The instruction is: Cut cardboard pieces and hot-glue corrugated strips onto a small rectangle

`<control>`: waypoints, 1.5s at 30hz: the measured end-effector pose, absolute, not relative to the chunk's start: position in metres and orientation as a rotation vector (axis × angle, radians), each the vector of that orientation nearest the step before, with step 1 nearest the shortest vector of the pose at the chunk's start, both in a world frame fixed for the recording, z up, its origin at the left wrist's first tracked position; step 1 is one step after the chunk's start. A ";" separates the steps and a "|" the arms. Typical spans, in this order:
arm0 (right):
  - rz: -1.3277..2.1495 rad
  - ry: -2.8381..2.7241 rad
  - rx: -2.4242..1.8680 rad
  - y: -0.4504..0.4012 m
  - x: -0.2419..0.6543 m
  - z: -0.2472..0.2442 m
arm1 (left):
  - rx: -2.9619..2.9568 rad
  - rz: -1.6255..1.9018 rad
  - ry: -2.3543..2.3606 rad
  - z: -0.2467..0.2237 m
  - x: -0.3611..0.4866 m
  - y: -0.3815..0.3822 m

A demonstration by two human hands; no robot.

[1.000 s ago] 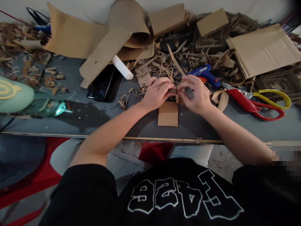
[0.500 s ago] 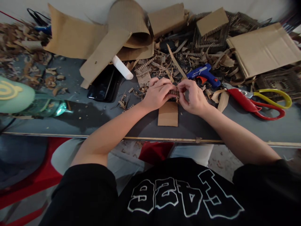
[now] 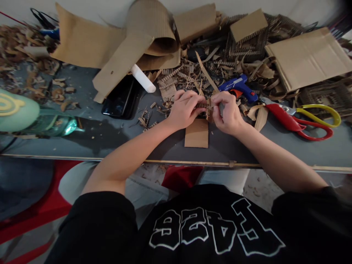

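Observation:
My left hand [image 3: 184,110] pinches a small corrugated cardboard piece [image 3: 202,105] between thumb and fingers. Close beside it on the right, my right hand [image 3: 227,112] has its fingers closed on the other end of the same small piece, where a brown flap shows. Just below the hands a flat cardboard rectangle [image 3: 196,135] lies on the grey table [image 3: 162,148]. A blue glue gun [image 3: 239,87] with an orange trigger rests behind my right hand. Scissors [image 3: 299,117] with red and yellow handles lie to the right.
Cardboard scraps [image 3: 187,73] are heaped behind the hands. A black phone [image 3: 119,101], a white stick [image 3: 143,79] and a cardboard roll [image 3: 150,22] stand to the left. A green bottle [image 3: 52,123] lies at far left. A large cardboard sheet [image 3: 310,58] is at back right.
My right hand has shifted slightly right, away from my left hand. More of the small cardboard piece now shows between them, with a brown flap at its right end.

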State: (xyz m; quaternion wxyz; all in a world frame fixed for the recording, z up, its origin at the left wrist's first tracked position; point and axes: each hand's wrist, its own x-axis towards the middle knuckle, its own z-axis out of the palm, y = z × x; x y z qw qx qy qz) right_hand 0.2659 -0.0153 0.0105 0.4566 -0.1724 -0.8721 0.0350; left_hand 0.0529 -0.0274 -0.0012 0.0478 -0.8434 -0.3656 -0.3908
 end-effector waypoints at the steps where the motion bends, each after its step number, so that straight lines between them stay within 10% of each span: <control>1: 0.104 -2.144 -0.425 -0.015 0.266 0.010 | -2.568 -1.200 -1.107 -0.001 0.053 -0.028; 45: 0.033 -2.069 -0.720 -0.017 0.271 0.022 | -2.522 -1.156 -1.261 0.000 0.048 -0.028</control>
